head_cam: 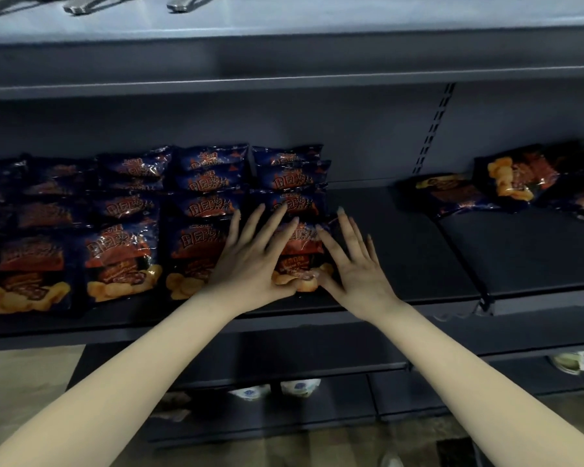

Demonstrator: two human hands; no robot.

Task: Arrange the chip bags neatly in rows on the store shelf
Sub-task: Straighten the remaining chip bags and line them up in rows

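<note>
pressing straight-fingered left hand (253, 261) and right hand (356, 269) flat on the slick dark-blue foil chip bag (299, 247), could skew it against the neighbouring row (196, 244) by uneven pushing.

chip bags (122, 230) in rows on shelf (402, 264) left, loose bags (506, 183) right

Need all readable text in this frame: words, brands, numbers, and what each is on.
"田园薯片": big orange lettering on the rowed chip bags.
Smaller line above it on those bags: too blurred to read.
Loose chip bags at the right: print unreadable.
White packages lower down: label too small to read.
No numbers or signs legible.
</note>
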